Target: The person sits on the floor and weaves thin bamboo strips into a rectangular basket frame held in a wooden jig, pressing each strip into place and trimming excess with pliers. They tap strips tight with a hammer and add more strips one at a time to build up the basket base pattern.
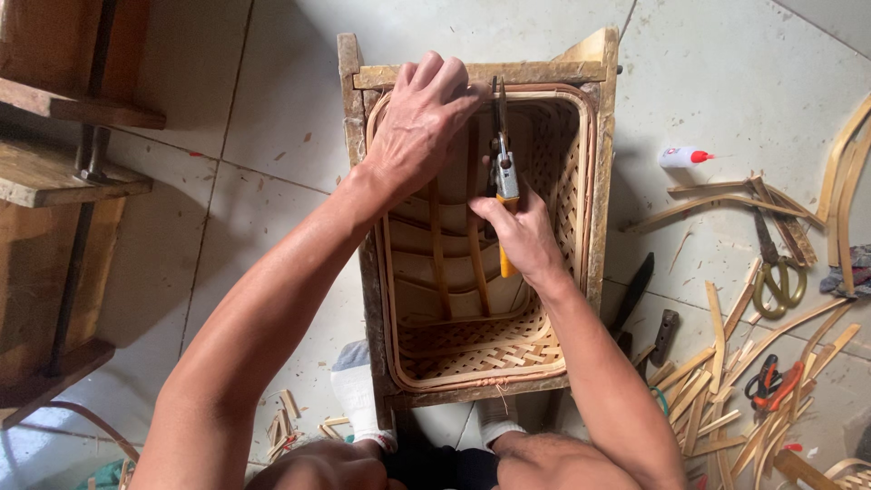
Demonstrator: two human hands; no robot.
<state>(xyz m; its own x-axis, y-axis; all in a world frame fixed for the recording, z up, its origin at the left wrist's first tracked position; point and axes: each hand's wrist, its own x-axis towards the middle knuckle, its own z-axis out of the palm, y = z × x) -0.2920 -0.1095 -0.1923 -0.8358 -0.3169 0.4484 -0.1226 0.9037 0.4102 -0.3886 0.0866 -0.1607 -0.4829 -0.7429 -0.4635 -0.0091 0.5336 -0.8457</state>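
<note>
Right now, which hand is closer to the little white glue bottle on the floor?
Right. The right hand grips yellow-handled pliers inside the basket, on the side of the glue bottle. The left hand presses the basket's far rim, farther away.

A pale tiled floor (272, 109) carries everything. On it stands a wooden frame (599, 163) — to its right lie a small glue bottle (680, 156), scissors (777, 272), orange-handled pliers (771, 381) and many bamboo strips (717, 399).
</note>
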